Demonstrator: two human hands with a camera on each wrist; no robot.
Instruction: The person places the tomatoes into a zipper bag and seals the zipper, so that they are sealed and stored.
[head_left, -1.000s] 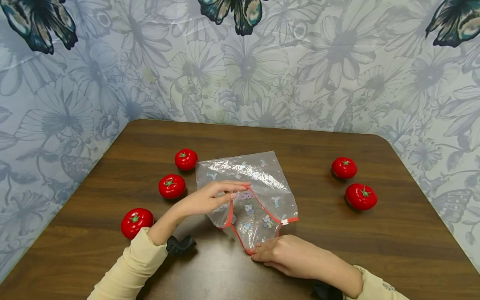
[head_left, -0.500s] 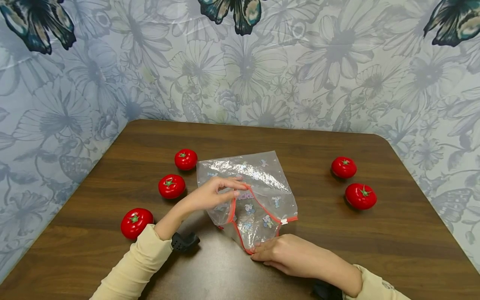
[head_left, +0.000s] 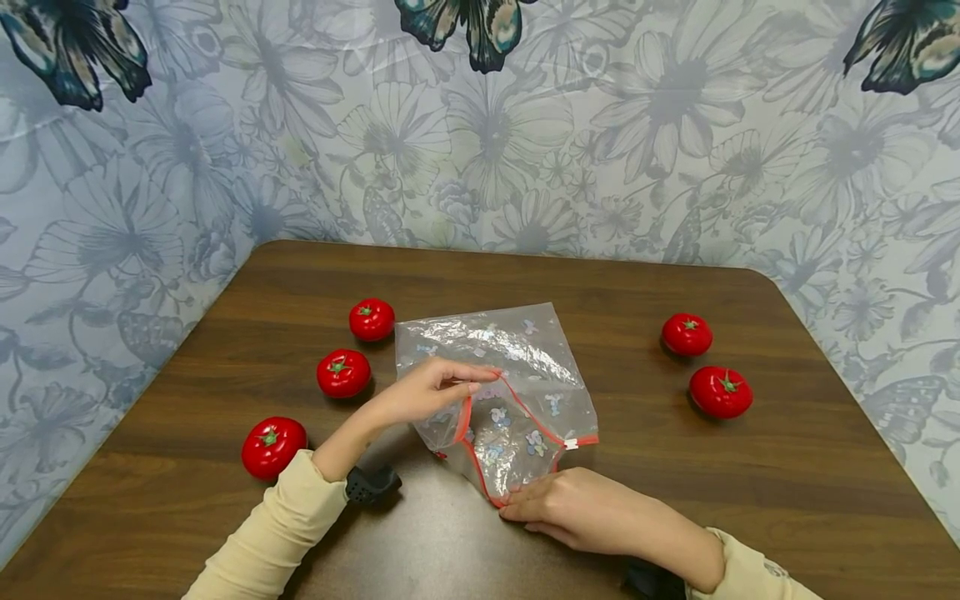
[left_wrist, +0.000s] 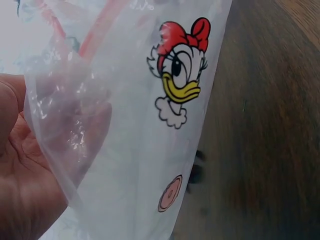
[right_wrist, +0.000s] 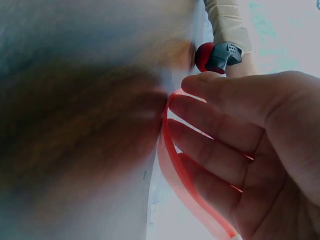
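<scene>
sleeves: cream long sleeves [head_left: 270,533], both arms | wrists: black perforated camera mount [head_left: 371,483] on each | hands: bare

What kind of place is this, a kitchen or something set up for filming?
Probably a staged recording corner, not a kitchen. A dark brown wooden table is hemmed in by a pale floral butterfly-print backdrop. Glossy red tomatoes, seemingly plastic, lie scattered round a clear red-zippered plastic bag, and a black device sits on the wrist.
</scene>
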